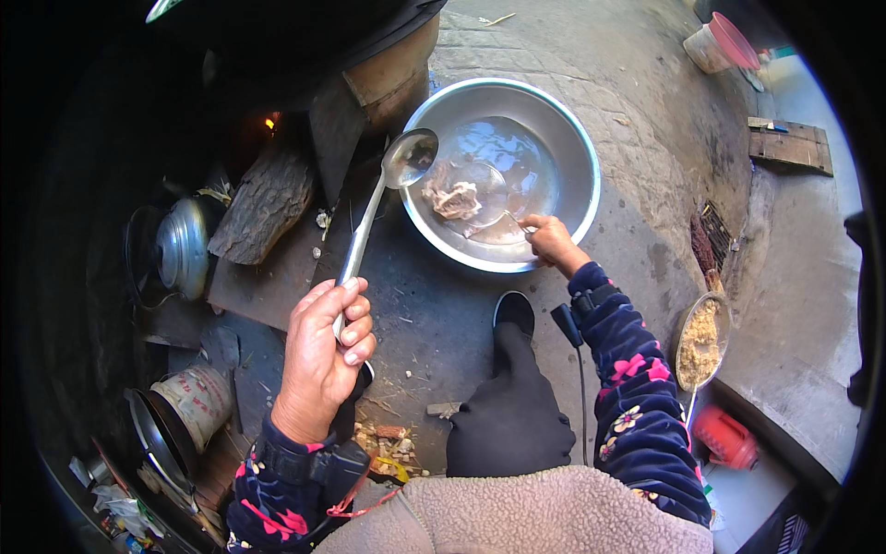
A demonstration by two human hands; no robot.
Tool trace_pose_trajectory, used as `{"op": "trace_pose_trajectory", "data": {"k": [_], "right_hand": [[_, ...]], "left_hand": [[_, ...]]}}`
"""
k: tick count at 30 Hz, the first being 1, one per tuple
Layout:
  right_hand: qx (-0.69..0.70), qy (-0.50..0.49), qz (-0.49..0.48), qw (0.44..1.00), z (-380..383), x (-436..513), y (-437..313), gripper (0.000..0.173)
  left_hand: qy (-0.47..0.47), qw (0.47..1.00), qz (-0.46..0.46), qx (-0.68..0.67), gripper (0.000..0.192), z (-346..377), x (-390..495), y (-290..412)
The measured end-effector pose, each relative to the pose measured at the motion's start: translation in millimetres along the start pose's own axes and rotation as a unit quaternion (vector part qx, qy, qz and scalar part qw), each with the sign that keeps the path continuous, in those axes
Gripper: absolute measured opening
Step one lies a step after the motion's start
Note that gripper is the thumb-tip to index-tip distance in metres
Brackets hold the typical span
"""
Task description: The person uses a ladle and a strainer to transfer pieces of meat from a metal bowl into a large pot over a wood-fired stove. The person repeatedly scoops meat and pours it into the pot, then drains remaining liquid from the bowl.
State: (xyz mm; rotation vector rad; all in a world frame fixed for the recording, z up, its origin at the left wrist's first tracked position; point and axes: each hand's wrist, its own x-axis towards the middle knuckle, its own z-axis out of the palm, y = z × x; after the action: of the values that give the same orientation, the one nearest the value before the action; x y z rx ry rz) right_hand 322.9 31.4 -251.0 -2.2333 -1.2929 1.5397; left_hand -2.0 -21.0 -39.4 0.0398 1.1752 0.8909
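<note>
My left hand [325, 346] grips the long handle of a metal ladle [411, 158], whose bowl is raised at the left rim of a large metal basin [588, 173]. The basin stands on the floor with water in it. My right hand [554, 242] reaches over the near right rim and holds the thin handle of a round strainer or skimmer [493, 190] low in the basin. A pale, wet, crumpled lump [455, 199], perhaps meat, lies at the strainer's left side; whether it rests on the strainer I cannot tell.
A small flame [269, 124] burns at upper left above a split log [266, 204]. A metal lid [183, 248] and a worn bucket [197, 405] stand at left. At right are a bowl of yellowish crumbly food [699, 344], a red thermos-like container [725, 438] and a pink-rimmed bucket [720, 45].
</note>
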Motion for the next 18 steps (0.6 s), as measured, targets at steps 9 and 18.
{"op": "trace_pose_trajectory", "data": {"k": [9, 18], "right_hand": [[0.008, -0.004, 0.036, 0.999, -9.1, -11.3, -2.4, 0.042], [0.023, -0.005, 0.058, 0.998, -5.3, -11.0, -5.3, 0.045]], "left_hand": [[-0.005, 0.997, 0.025, 0.08, 0.013, 4.5, 16.7, -10.6], [0.055, 0.909, 0.176, 0.375, 0.017, 16.2, 133.8, -62.7]]}}
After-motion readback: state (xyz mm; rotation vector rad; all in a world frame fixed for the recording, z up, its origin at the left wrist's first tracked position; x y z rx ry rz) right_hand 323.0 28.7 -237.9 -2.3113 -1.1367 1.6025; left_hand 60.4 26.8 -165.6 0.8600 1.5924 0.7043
